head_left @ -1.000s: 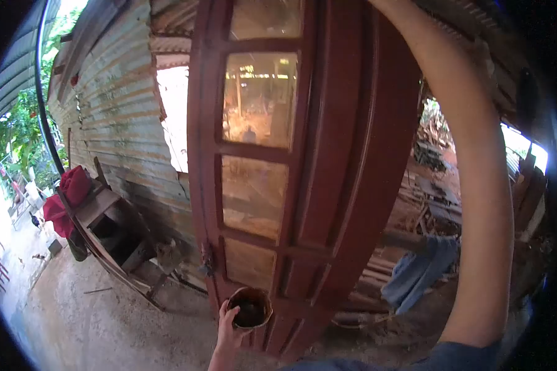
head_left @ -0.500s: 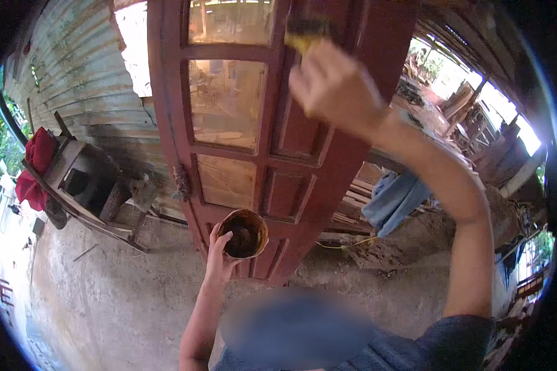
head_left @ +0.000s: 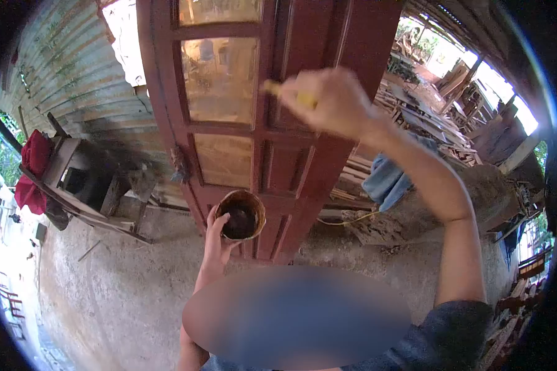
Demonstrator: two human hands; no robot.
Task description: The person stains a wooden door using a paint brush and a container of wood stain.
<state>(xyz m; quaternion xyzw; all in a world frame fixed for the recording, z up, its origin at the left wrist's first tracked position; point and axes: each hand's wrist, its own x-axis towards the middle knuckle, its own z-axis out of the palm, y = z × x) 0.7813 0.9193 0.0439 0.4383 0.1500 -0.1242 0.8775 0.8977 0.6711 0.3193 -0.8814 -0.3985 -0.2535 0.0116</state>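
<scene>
My left hand (head_left: pixel 215 238) grips a round paint can (head_left: pixel 261 217), its thumb hooked over the rim. Dark brown residue coats the can's inside. Higher up and to the right, my right hand (head_left: pixel 334 102) is closed around a paintbrush (head_left: pixel 307 99) with a yellow handle; motion smears it, and its bristles are hidden. Behind both hands stands a reddish-brown wooden door (head_left: pixel 284 139) with raised panels on the right and glass panes (head_left: pixel 220 80) on the left. The brush hand is in front of an upper panel, the can in front of the door's lower part.
To the left, a wooden chair-like frame (head_left: pixel 83 213) with red cloth (head_left: pixel 36 157) stands by a corrugated metal wall (head_left: pixel 80 80). A blue cloth (head_left: pixel 387 182) hangs on the right, near stacked timber (head_left: pixel 427 120). Concrete floor (head_left: pixel 124 290) lies below.
My right hand has moved down the door, and the brush has turned so that its dark bristles no longer show. The can stays in my left hand. The view has shifted slightly.
</scene>
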